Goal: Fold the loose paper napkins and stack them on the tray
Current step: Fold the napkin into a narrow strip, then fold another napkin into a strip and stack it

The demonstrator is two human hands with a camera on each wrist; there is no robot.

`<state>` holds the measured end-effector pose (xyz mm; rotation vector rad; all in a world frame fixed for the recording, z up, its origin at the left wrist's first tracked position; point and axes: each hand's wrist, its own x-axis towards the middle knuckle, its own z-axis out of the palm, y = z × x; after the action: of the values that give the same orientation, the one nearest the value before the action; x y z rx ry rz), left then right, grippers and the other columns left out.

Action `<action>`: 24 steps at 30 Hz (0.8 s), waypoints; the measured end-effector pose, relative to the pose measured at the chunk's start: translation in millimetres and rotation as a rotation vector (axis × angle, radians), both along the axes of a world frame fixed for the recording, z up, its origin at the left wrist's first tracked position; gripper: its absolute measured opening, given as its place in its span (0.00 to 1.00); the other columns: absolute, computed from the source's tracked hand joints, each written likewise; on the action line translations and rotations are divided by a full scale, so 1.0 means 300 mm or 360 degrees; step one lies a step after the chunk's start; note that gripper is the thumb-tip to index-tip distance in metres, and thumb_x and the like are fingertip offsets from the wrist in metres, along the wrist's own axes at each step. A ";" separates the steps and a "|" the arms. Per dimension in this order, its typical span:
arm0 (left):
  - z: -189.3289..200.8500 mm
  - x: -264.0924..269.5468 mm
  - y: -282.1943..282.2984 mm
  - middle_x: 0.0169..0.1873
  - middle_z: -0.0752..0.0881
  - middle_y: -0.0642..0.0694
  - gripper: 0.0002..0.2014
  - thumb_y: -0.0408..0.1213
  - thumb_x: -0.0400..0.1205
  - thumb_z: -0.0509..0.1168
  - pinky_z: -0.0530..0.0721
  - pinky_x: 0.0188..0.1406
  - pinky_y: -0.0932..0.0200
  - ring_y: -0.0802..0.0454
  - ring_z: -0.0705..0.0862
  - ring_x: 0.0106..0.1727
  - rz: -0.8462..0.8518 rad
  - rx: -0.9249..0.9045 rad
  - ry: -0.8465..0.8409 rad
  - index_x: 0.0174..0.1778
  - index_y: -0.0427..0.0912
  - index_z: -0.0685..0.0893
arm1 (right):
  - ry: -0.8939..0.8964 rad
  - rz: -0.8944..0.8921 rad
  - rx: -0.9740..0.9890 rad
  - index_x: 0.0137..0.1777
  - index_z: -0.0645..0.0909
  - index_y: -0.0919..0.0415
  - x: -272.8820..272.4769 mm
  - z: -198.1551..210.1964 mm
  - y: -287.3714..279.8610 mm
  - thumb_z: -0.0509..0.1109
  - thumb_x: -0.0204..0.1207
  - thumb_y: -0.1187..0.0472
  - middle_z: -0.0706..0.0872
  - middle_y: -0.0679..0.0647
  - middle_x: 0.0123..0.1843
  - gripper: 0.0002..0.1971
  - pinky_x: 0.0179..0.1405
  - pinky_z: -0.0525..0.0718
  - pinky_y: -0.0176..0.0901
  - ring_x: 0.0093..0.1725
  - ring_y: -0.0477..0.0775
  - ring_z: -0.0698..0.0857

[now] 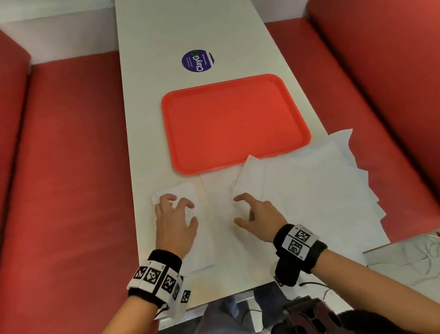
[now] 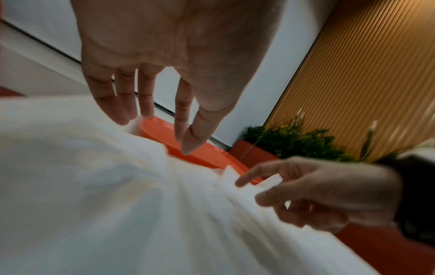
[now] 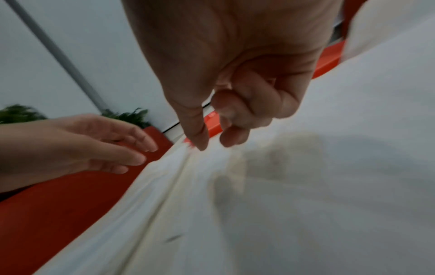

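Note:
An orange tray lies bare in the middle of the white table. A loose pile of white napkins spreads at its near right, overhanging the table's right edge. A narrow folded napkin lies at the near left. My left hand hovers over that folded napkin, fingers relaxed and pointing down, holding nothing; the left wrist view shows these fingers just above white paper. My right hand hovers at the pile's left edge with fingers loosely curled and nothing pinched.
Red padded benches run along both sides of the table. A round blue sticker sits beyond the tray. A grey marbled surface juts in at the near right. The table's near edge is just behind my wrists.

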<state>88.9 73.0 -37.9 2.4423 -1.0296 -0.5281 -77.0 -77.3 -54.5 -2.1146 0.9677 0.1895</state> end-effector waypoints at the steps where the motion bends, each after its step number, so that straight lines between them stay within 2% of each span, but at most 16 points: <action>1: 0.007 -0.027 -0.035 0.63 0.70 0.44 0.10 0.33 0.78 0.70 0.73 0.59 0.59 0.46 0.70 0.65 -0.0044 -0.0035 0.0071 0.54 0.45 0.84 | 0.0011 -0.0070 -0.0009 0.69 0.71 0.45 -0.050 0.003 -0.043 0.70 0.76 0.50 0.80 0.48 0.30 0.22 0.37 0.82 0.45 0.33 0.51 0.81; 3: 0.012 -0.087 -0.113 0.60 0.73 0.46 0.09 0.32 0.78 0.69 0.73 0.60 0.60 0.48 0.72 0.63 -0.0137 -0.0088 0.0193 0.54 0.44 0.85 | 0.0026 -0.0226 -0.0041 0.66 0.74 0.48 -0.149 0.013 -0.131 0.72 0.76 0.52 0.81 0.49 0.30 0.20 0.39 0.82 0.46 0.34 0.50 0.81; 5: 0.004 -0.150 -0.196 0.59 0.76 0.46 0.09 0.32 0.79 0.68 0.74 0.64 0.57 0.47 0.74 0.63 -0.0237 -0.0103 0.0262 0.54 0.43 0.85 | 0.0025 -0.0375 -0.0089 0.63 0.77 0.50 -0.245 0.023 -0.212 0.73 0.75 0.55 0.83 0.52 0.33 0.18 0.37 0.80 0.44 0.34 0.50 0.81; 7: -0.011 -0.215 -0.281 0.60 0.79 0.46 0.11 0.33 0.80 0.66 0.74 0.66 0.54 0.47 0.75 0.65 -0.0365 -0.0077 0.0284 0.57 0.42 0.84 | 0.0002 -0.0478 -0.0138 0.61 0.78 0.51 -0.333 0.029 -0.286 0.74 0.74 0.57 0.85 0.53 0.38 0.16 0.37 0.76 0.42 0.35 0.48 0.81; 10: -0.024 -0.308 -0.407 0.64 0.79 0.46 0.14 0.37 0.83 0.64 0.75 0.67 0.50 0.46 0.74 0.68 -0.0555 -0.0015 0.0286 0.64 0.41 0.81 | -0.0012 -0.0488 -0.0193 0.60 0.80 0.52 -0.430 0.026 -0.373 0.76 0.71 0.61 0.84 0.53 0.46 0.17 0.41 0.77 0.40 0.36 0.50 0.82; 12: -0.031 -0.360 -0.486 0.68 0.77 0.46 0.20 0.42 0.83 0.64 0.74 0.68 0.48 0.45 0.72 0.70 -0.0659 0.0052 0.0238 0.71 0.41 0.77 | 0.0036 -0.0431 -0.0239 0.61 0.81 0.54 -0.469 0.013 -0.411 0.78 0.69 0.62 0.81 0.53 0.52 0.20 0.45 0.77 0.40 0.41 0.52 0.81; 15: -0.050 -0.421 -0.571 0.76 0.69 0.45 0.36 0.53 0.81 0.66 0.72 0.70 0.45 0.43 0.67 0.75 -0.0793 0.0323 0.0060 0.81 0.42 0.63 | 0.0115 -0.0371 -0.0212 0.63 0.81 0.55 -0.500 -0.017 -0.444 0.82 0.65 0.61 0.76 0.53 0.58 0.25 0.54 0.79 0.43 0.51 0.53 0.80; 18: -0.065 -0.467 -0.602 0.74 0.67 0.44 0.47 0.60 0.74 0.70 0.71 0.68 0.46 0.42 0.66 0.73 -0.0755 0.0464 -0.0096 0.83 0.41 0.56 | 0.0095 -0.0337 -0.0166 0.63 0.81 0.54 -0.517 -0.048 -0.453 0.84 0.61 0.60 0.74 0.53 0.60 0.28 0.59 0.80 0.46 0.57 0.56 0.79; 21: -0.100 -0.489 -0.602 0.68 0.72 0.45 0.44 0.58 0.71 0.74 0.71 0.64 0.48 0.43 0.69 0.69 -0.0614 0.0420 -0.0055 0.78 0.42 0.63 | 0.0017 -0.0333 -0.0166 0.62 0.80 0.53 -0.527 -0.065 -0.457 0.84 0.60 0.60 0.72 0.50 0.58 0.29 0.59 0.81 0.47 0.57 0.56 0.79; 23: -0.121 -0.494 -0.597 0.58 0.78 0.46 0.33 0.49 0.72 0.77 0.75 0.59 0.50 0.44 0.74 0.62 -0.0484 0.0221 0.0207 0.69 0.42 0.73 | -0.0035 -0.0303 -0.0172 0.65 0.79 0.52 -0.533 -0.059 -0.459 0.84 0.61 0.60 0.72 0.49 0.59 0.31 0.58 0.82 0.49 0.53 0.54 0.79; 24: -0.123 -0.498 -0.594 0.51 0.80 0.45 0.25 0.43 0.73 0.77 0.77 0.54 0.51 0.44 0.77 0.55 -0.0423 0.0069 0.0357 0.61 0.40 0.78 | -0.0069 -0.0279 -0.0188 0.67 0.77 0.51 -0.535 -0.049 -0.460 0.83 0.62 0.61 0.72 0.49 0.59 0.32 0.57 0.83 0.50 0.51 0.53 0.79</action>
<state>-60.5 -105.1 -74.7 2.2303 -1.2619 -0.8971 -237.5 -215.3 -69.2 -2.1169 1.1567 -0.0013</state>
